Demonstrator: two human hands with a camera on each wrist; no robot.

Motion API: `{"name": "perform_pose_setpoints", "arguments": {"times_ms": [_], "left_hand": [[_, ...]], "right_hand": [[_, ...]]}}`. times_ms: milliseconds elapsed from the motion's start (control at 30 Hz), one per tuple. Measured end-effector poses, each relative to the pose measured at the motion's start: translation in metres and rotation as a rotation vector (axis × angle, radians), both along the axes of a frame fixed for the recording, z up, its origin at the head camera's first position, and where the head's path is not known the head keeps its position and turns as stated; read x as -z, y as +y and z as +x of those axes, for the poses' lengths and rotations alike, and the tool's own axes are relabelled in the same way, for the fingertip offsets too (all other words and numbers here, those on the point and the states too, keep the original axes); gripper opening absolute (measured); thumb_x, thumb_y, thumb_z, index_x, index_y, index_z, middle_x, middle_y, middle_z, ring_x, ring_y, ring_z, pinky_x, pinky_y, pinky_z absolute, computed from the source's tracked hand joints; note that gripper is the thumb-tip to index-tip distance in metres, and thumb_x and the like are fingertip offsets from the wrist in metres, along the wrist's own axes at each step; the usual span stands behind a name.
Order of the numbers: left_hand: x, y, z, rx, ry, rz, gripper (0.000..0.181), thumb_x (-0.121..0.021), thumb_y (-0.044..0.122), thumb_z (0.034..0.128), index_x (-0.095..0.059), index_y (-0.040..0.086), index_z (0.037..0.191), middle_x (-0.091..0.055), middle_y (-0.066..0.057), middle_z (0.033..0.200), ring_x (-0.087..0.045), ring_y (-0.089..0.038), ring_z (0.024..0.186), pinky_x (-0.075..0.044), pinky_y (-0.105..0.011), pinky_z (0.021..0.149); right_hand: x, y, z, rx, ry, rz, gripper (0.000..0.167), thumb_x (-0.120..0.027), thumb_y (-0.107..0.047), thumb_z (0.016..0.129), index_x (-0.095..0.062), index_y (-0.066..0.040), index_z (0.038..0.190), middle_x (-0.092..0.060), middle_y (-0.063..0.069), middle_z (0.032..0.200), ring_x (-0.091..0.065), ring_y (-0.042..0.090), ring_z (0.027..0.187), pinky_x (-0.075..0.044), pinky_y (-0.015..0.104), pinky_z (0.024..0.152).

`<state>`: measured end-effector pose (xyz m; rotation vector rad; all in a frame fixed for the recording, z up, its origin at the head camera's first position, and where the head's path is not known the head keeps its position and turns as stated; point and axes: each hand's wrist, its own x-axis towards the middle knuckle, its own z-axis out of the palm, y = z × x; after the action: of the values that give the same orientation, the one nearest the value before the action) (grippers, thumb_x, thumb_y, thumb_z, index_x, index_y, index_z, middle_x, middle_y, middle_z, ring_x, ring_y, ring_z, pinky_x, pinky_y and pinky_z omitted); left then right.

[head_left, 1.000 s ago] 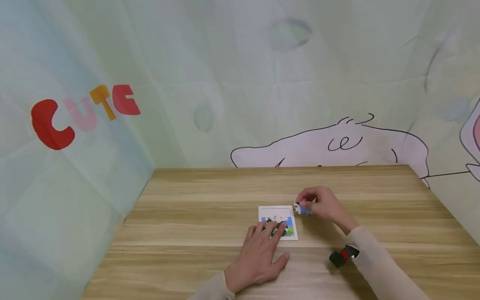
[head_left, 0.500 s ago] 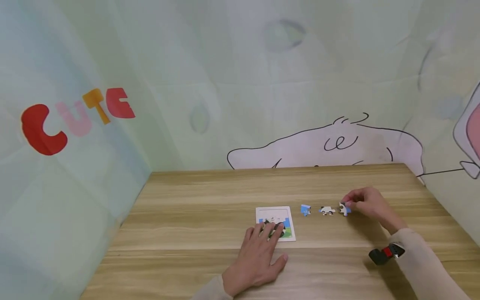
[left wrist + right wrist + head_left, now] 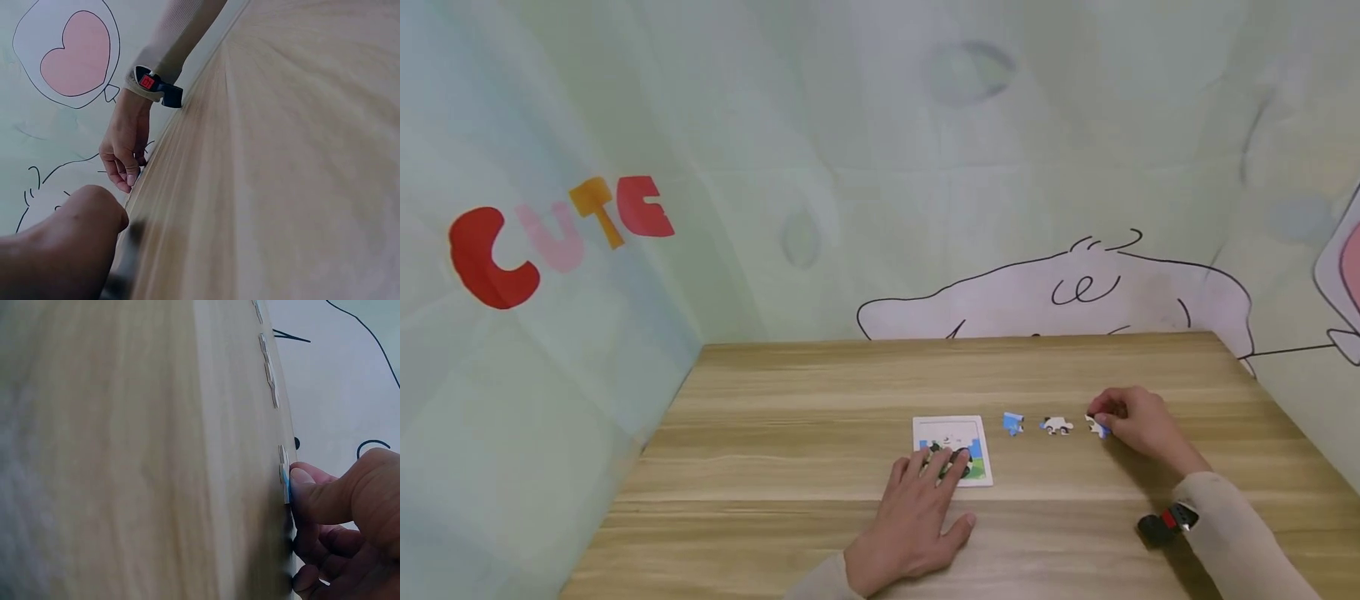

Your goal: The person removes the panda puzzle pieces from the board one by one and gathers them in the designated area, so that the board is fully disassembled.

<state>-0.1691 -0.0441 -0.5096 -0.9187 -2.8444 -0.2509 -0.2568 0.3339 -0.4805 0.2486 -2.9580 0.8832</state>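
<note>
My left hand [image 3: 917, 517] lies with fingers spread over the lower part of a white-framed panda jigsaw puzzle [image 3: 951, 422], hiding some of its picture. Well to the right, my right hand [image 3: 1138, 421] pinches a blue, white and black puzzle piece [image 3: 1097, 427] between thumb and finger at the tabletop. Seen from the right wrist, that same piece [image 3: 285, 475] lies edge-on against the thumb. Between the frame and this hand are two loose pieces: a blue puzzle piece [image 3: 1012, 423] and a white-and-black puzzle piece [image 3: 1057, 425].
A wood-grain table [image 3: 775, 417] bears everything. Behind it hangs a pale printed curtain [image 3: 820, 167], which also closes off the left side. A black and red camera [image 3: 1165, 527] is strapped to my right wrist.
My right hand has gone right with the pinched piece, away from the frame, and lowered it to the table. Two loose pieces came into sight. The left hand stays in place.
</note>
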Motion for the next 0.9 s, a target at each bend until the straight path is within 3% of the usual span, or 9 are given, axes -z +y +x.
{"name": "perform_pose_setpoints", "arguments": {"times_ms": [400,600,800,900], "left_hand": [[0.004,-0.002,0.003,-0.006,0.001,0.013,0.070,-0.045,0.058,0.1061,-0.040,0.022,0.166,-0.054,-0.004,0.161,-0.046,-0.034,0.152,-0.042,-0.056,0.117],[0.001,-0.004,0.006,-0.008,0.010,-0.009,0.069,-0.044,0.057,0.1065,-0.040,0.022,0.166,-0.050,-0.006,0.162,-0.045,-0.034,0.153,-0.039,-0.058,0.116],[0.002,0.001,0.015,0.010,0.050,0.001,0.067,-0.045,0.055,0.1070,-0.046,0.017,0.163,-0.055,-0.007,0.158,-0.053,-0.029,0.142,-0.043,-0.052,0.109],[0.003,0.001,0.020,0.011,0.036,-0.013,0.070,-0.042,0.057,0.1076,-0.046,0.015,0.163,-0.054,-0.008,0.160,-0.053,-0.029,0.143,-0.044,-0.051,0.107]], "right_hand": [[-0.007,-0.018,0.006,0.010,0.015,-0.070,0.009,-0.070,-0.003,0.098,-0.076,-0.003,0.105,-0.075,0.008,0.093,-0.057,0.012,0.076,-0.045,0.024,0.062],[-0.014,-0.067,0.006,-0.034,0.020,-0.156,0.012,-0.069,0.001,0.097,-0.077,-0.003,0.105,-0.075,0.009,0.097,-0.057,0.015,0.078,-0.046,0.024,0.059],[-0.017,-0.117,-0.001,-0.156,0.015,-0.198,0.012,-0.070,0.000,0.098,-0.079,-0.006,0.102,-0.075,0.008,0.098,-0.059,0.015,0.082,-0.049,0.024,0.064],[-0.016,-0.142,-0.004,-0.228,-0.010,-0.206,0.013,-0.070,-0.002,0.100,-0.081,-0.008,0.103,-0.076,0.006,0.098,-0.061,0.015,0.083,-0.049,0.024,0.069]]}}
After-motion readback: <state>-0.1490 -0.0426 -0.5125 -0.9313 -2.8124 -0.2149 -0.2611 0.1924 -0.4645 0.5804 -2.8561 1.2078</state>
